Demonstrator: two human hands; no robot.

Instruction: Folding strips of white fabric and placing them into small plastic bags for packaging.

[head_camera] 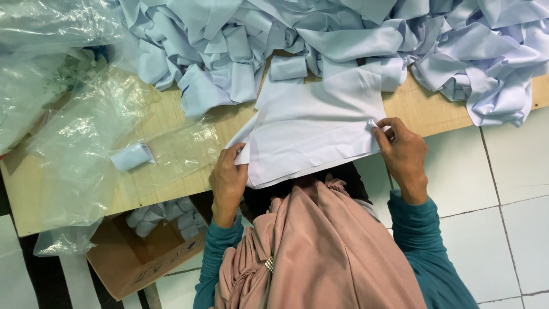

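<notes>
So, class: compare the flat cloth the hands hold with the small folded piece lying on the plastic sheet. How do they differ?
The flat cloth is large and spread open; the folded piece is small and folded up. The cloth is pinched by the left hand and right hand; the piece lies untouched. The cloth overhangs the table edge; the piece rests on plastic. Both are pale blue-white fabric.
</notes>
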